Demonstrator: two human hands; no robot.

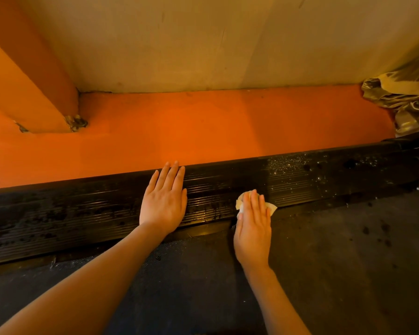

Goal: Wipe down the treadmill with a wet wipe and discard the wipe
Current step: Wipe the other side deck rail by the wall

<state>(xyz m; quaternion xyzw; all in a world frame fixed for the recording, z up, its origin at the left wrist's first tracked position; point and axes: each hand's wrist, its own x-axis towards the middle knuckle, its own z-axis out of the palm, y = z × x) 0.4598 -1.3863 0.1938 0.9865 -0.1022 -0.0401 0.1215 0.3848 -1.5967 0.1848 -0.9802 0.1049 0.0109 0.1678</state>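
Note:
The treadmill's black ribbed side rail (82,213) runs across the view, dusty and speckled toward the right end. Its dark belt (324,262) fills the near part. My left hand (165,201) rests flat on the rail, fingers straight and together. My right hand (252,228) presses a crumpled pale wet wipe (271,207) onto the rail's near edge with straight fingers; most of the wipe is hidden under the fingers.
An orange floor strip (203,126) lies beyond the rail, ending at a beige wall (203,44). An orange post (34,93) stands at the left. A crumpled shiny sheet (406,97) sits at the far right.

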